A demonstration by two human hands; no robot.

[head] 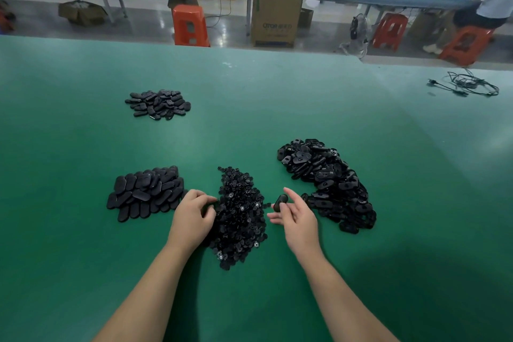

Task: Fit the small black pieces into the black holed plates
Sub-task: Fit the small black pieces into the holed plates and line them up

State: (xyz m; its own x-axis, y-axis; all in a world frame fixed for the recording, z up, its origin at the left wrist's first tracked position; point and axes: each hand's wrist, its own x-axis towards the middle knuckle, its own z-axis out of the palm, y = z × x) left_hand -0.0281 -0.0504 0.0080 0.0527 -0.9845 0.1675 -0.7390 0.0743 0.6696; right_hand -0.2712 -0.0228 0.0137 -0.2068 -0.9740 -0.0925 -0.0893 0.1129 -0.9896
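A heap of small black pieces [240, 216] lies on the green table [249, 119] between my hands. My left hand [191, 216] rests at the heap's left edge with its fingers curled into the pieces; whether it holds one is hidden. My right hand [297, 215] pinches one oval black plate [279, 202] just right of the heap. A large pile of black holed plates [327, 183] lies to the right. A pile of smooth oval plates [145, 191] lies to the left.
A smaller pile of black oval parts [158, 104] sits farther back on the left. A black cable [469, 85] lies at the table's far right. Beyond the far edge stand orange stools [190, 25], a cardboard box [276, 18] and a seated person [491, 0].
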